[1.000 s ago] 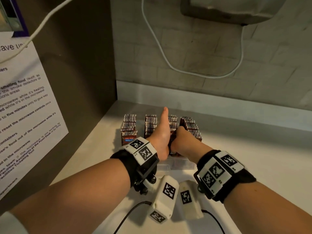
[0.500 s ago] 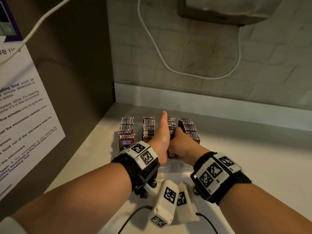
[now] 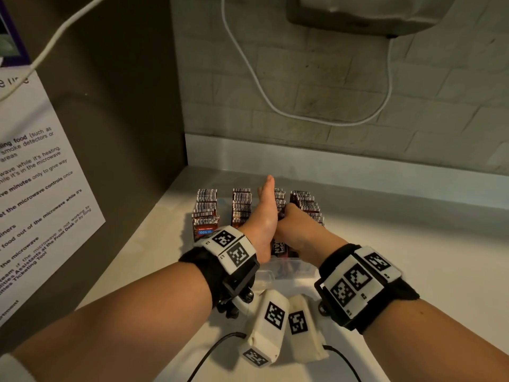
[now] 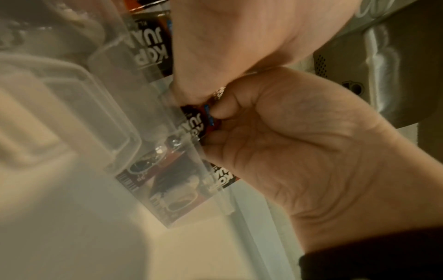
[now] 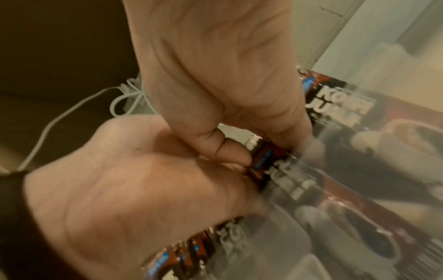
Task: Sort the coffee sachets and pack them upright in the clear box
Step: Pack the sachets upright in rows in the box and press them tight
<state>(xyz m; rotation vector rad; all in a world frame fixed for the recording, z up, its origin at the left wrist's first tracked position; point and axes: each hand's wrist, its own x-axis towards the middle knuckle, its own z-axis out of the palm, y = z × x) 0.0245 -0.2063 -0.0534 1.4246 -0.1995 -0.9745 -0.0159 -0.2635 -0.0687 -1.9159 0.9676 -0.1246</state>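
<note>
A clear box (image 3: 292, 267) on the white counter holds several rows of upright brown coffee sachets (image 3: 206, 208). My left hand (image 3: 264, 213) stands on edge with straight fingers, slid between the second row (image 3: 241, 205) and the third, and its palm presses against the packs. My right hand (image 3: 297, 230) is curled beside it and grips a few sachets (image 4: 199, 121) at the near end of the third row. The right wrist view shows the thumb and fingers of the right hand (image 5: 215, 75) pinching a sachet top (image 5: 261, 155) beside the left hand (image 5: 131, 180). The third row is mostly hidden.
A dark panel with a printed notice (image 3: 41, 188) stands close on the left. The tiled wall behind carries a white cable (image 3: 275, 106) and a mounted appliance (image 3: 371, 12). A clear plastic lid (image 4: 72, 113) lies by the box's near side. Bare counter (image 3: 413, 257) stretches right.
Almost nothing has moved. Both hands stay in the same place in the box, and only the head view has shifted slightly.
</note>
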